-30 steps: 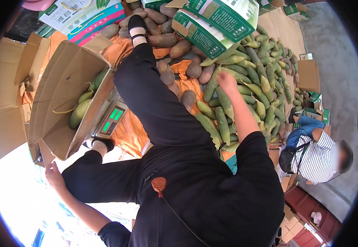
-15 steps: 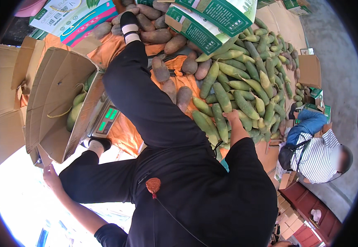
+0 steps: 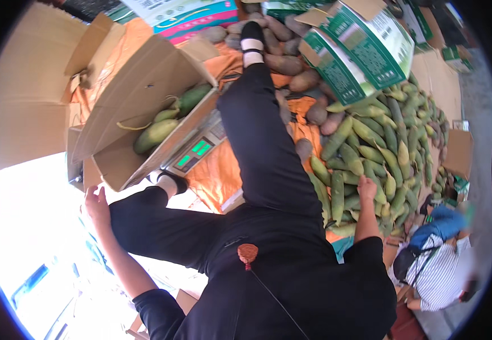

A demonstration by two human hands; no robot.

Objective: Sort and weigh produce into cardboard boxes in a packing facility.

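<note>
My left hand (image 3: 96, 207), fingers apart and holding nothing, is beside the near corner of an open cardboard box (image 3: 127, 93). Inside this tilted-looking box lie several green radishes (image 3: 158, 136). It rests on a scale (image 3: 215, 133) with a lit green display. On the right, my right hand (image 3: 366, 190) is closed at the near side of a heap of long green radishes (image 3: 393, 156). A radish (image 3: 351, 158) lies just beyond its fingers. Whether anything is in that hand is hidden.
Reddish-brown roots (image 3: 284, 64) lie on orange cloth (image 3: 217, 184) around my outstretched foot. Green-and-white cartons (image 3: 365, 51) stand at the far side of the heap. Another person in a striped top (image 3: 438, 272) is at lower right. A large cardboard panel (image 3: 25, 90) stands at far left.
The view has shifted, so the boxes and heap appear farther right. My left hand has come off the box's near corner and its fingers have spread. The right hand has drawn slightly off a radish's end.
</note>
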